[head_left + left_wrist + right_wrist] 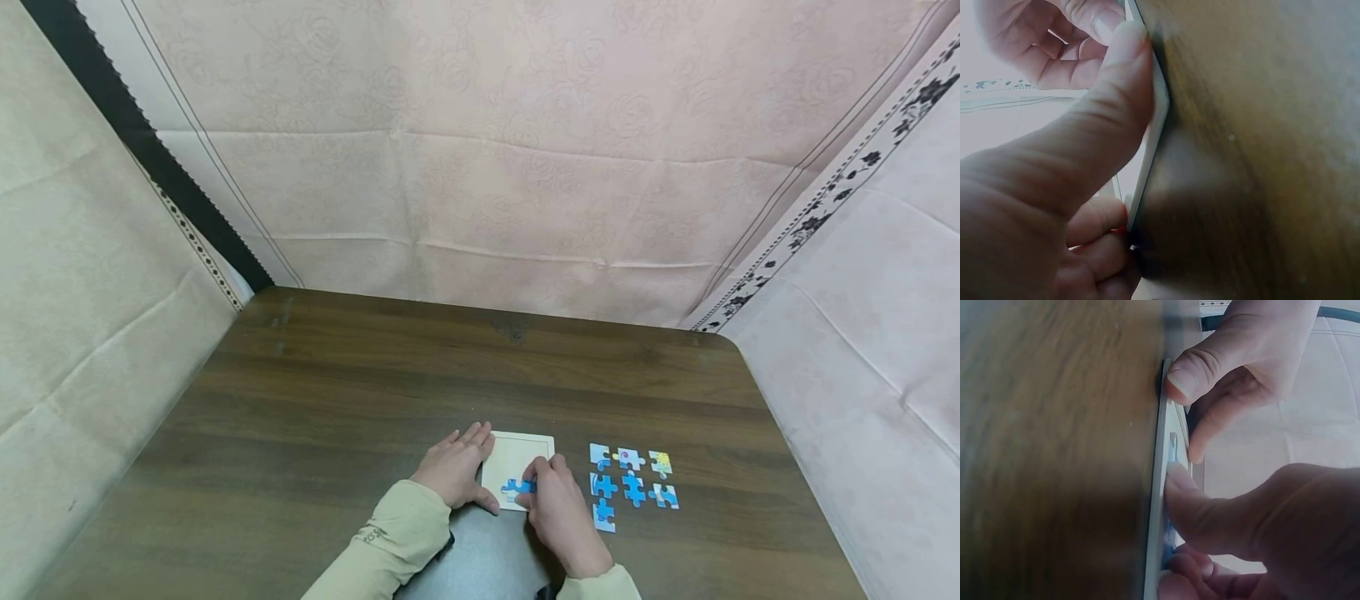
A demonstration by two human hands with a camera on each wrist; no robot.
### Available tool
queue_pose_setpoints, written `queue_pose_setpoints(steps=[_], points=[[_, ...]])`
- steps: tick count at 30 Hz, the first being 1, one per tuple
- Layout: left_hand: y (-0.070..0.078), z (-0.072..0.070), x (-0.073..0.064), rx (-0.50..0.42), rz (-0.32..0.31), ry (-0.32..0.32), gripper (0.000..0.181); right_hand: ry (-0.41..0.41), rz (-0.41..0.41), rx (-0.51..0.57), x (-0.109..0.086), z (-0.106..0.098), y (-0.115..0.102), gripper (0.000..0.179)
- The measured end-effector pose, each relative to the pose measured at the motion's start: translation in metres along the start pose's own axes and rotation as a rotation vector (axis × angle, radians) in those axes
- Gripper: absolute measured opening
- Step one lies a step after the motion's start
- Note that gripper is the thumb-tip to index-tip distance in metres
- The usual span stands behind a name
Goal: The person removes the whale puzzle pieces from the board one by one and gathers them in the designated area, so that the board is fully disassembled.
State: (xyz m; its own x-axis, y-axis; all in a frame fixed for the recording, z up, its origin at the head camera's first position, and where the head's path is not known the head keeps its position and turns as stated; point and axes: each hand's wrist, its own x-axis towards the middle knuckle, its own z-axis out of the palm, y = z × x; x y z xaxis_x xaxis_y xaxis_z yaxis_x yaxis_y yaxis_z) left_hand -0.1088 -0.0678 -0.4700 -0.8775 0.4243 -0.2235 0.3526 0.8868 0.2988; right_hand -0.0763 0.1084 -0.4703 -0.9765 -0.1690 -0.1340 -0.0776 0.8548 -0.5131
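A pale square puzzle tray (pixel 519 448) lies on the table, its raised border showing. My left hand (pixel 456 468) rests along its left side with fingers extended at the far corner and the thumb (pixel 1113 94) on the near corner. Inside the tray, near its front edge, is a blue puzzle piece (pixel 514 486) with lighter colours just below it. My right hand (pixel 558 510) pinches at the right end of this blue part between thumb (pixel 1188 500) and curled fingers, which hide some of it.
Several loose puzzle pieces (pixel 633 489), mostly blue and white, lie in rough rows to the right of the tray. One piece (pixel 661 463) has yellow on it. A grey surface (pixel 495 554) shows between the forearms. Pale cloth (pixel 495 192) hangs behind the brown table (pixel 337 400) and at both sides.
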Motion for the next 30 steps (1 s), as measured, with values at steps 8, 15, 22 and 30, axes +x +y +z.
queue_pose_setpoints(steps=[8,15,22,30], points=[[-0.0007,-0.0001,0.0011,-0.001,-0.002,-0.002,0.102,-0.014,0.005,0.017,0.0014,0.0002,0.0001,0.022],[-0.0009,-0.0008,0.0031,0.0,-0.014,-0.005,0.102,-0.041,0.053,0.061,0.0032,-0.0002,-0.0006,0.022],[-0.0015,0.0001,0.0011,0.003,-0.002,-0.004,0.103,-0.062,0.063,0.076,0.0034,-0.0002,0.0005,0.023],[-0.0017,0.0019,0.0013,0.006,0.006,0.005,0.103,-0.09,0.072,0.09,0.0041,-0.0023,0.0004,0.023]])
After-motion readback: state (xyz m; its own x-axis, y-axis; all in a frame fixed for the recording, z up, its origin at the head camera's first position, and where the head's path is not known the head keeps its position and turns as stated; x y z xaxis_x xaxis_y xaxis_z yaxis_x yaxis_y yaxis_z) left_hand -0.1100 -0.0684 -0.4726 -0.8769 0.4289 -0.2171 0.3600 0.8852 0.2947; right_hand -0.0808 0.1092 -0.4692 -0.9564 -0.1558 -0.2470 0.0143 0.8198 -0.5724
